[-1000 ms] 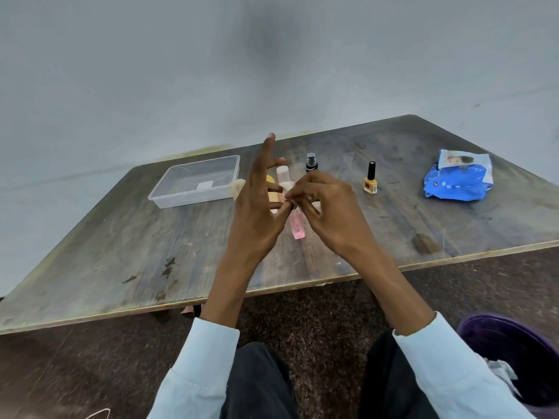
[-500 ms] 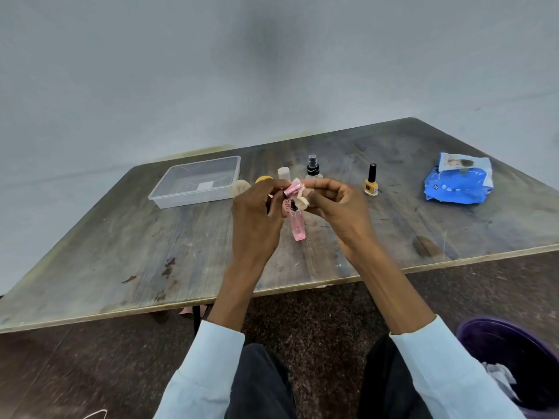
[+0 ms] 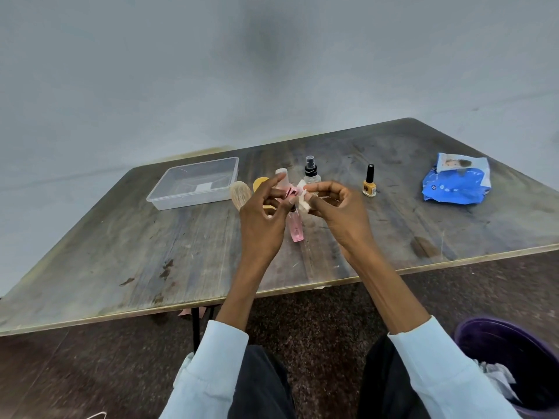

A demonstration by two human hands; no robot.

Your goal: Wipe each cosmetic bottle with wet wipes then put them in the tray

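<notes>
Empty clear tray (image 3: 193, 186) sits far left on the table (image 3: 121, 252). My left hand (image 3: 261, 219) pinches the pink bottle (image 3: 295, 228) near its cap, body hanging below the fingers; slick glass could slip and hit the table. Right hand (image 3: 338, 210) pinches the wet wipe (image 3: 303, 199) against the cap.

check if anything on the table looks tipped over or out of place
One thing: the pink bottle lies on its side, while the spray bottle and the yellow nail polish stand upright. The clear tray sits level. No spill shows.
</notes>
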